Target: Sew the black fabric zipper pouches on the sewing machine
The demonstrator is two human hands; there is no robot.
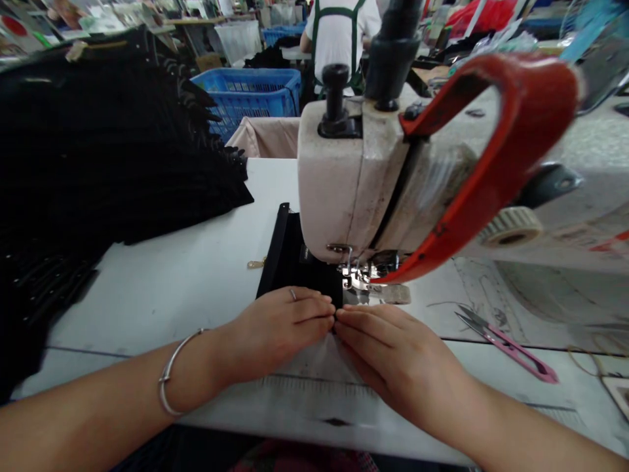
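A black fabric piece (289, 265) with a small label and a gold zipper pull (256, 264) at its left side lies on the white table, its right edge at the sewing machine's presser foot (354, 276). My left hand (282, 328), with a ring and a bangle, rests across the near part of the fabric, fingers together and pressed on it. My right hand (400, 357) meets it fingertip to fingertip, closed at the fabric's near corner just in front of the presser foot. Both thumbs are mostly hidden.
The sewing machine head (339, 183) with a red lever (535, 98) stands over the work. Pink-handled thread snips (511, 344) lie at the right. Black fabric pieces (98, 144) are piled high on the left. Behind are a blue crate (250, 88) and a person (339, 39).
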